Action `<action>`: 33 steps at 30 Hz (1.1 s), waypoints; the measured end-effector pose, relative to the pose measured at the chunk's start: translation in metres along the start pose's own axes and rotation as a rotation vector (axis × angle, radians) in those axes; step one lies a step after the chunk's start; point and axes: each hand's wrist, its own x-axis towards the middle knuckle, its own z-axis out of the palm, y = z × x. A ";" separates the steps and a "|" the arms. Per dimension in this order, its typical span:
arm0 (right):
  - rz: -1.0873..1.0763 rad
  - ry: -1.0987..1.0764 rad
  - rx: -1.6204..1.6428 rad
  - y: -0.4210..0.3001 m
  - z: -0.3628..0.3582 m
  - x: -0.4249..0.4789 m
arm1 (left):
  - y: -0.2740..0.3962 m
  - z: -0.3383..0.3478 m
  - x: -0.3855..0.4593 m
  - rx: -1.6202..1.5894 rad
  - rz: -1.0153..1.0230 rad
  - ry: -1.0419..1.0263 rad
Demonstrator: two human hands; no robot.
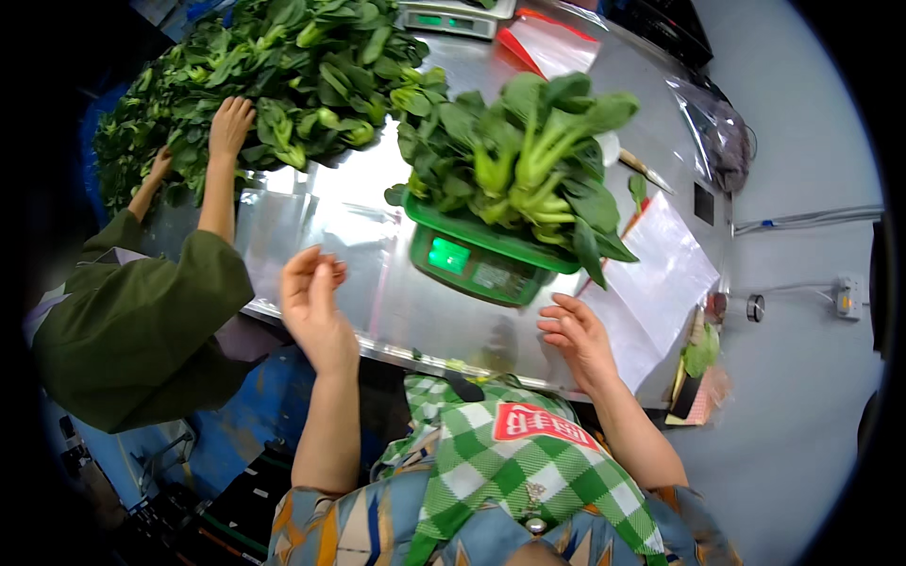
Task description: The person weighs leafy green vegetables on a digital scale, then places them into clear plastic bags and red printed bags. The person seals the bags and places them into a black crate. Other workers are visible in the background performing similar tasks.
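Observation:
Leafy bok choy (524,163) is heaped in the green tray of a digital scale (481,272) with a lit display. My left hand (318,304) hovers left of the scale over the table's front edge, its fingers loosely curled and nothing visible in it. My right hand (577,339) is just below the scale's right corner, empty, with half-bent fingers. It is near white plastic bags (651,276) with a red edge. Clear plastic bags (340,240) lie flat on the metal table (439,325), beyond my left hand.
A large pile of bok choy (297,78) covers the table's far left. A co-worker in a dark green sleeve (148,318) has both hands in it. A second scale (453,20) stands at the back. A knife (644,170) lies right of the tray, near the wall (800,177).

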 end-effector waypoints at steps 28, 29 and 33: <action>0.112 0.174 -0.212 0.030 0.082 0.010 | -0.156 0.099 0.280 0.742 0.619 -0.684; 0.117 0.161 -0.216 0.028 0.083 0.012 | -0.164 0.107 0.287 0.704 0.636 -0.640; 0.128 0.137 -0.221 0.022 0.084 0.017 | -0.192 0.131 0.304 0.970 0.614 -0.712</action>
